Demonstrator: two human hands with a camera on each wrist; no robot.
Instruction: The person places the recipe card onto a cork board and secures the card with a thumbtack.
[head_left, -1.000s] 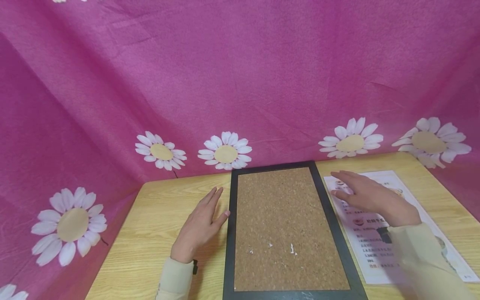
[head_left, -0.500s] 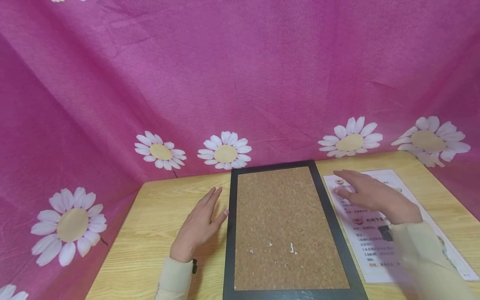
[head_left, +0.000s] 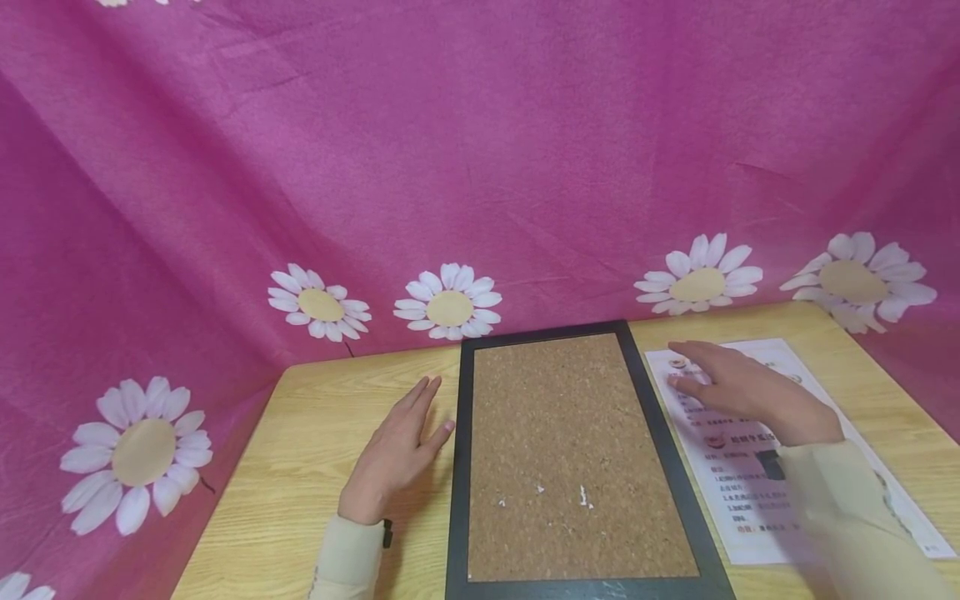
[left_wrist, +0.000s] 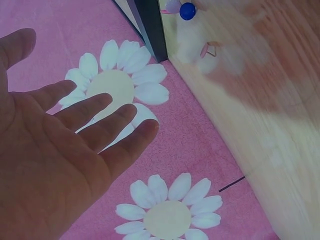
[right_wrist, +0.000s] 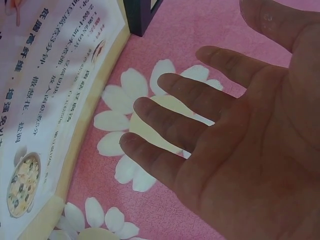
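Note:
A cork board [head_left: 570,417] in a black frame lies on the wooden table, a few white scraps [head_left: 583,496] on its lower half. My left hand [head_left: 397,454] is held over the table just left of the frame, fingers extended and thumb apart, holding nothing. To the board's right, my right hand [head_left: 742,392] hovers over a printed sheet [head_left: 750,533], also with extended fingers and nothing in it. Both palms show bare in the wrist views. The sheet bears text and food pictures, partly covered by the right hand and sleeve.
Small items, a blue round one [left_wrist: 187,11] and a pink one [left_wrist: 205,49], show on the table in the left wrist view. A magenta cloth [head_left: 525,167] with white daisies hangs behind the table [head_left: 337,400] and along its sides.
The left hand has drawn very slightly left of the frame, and the right hand very slightly right. The board and the sheet lie as before.

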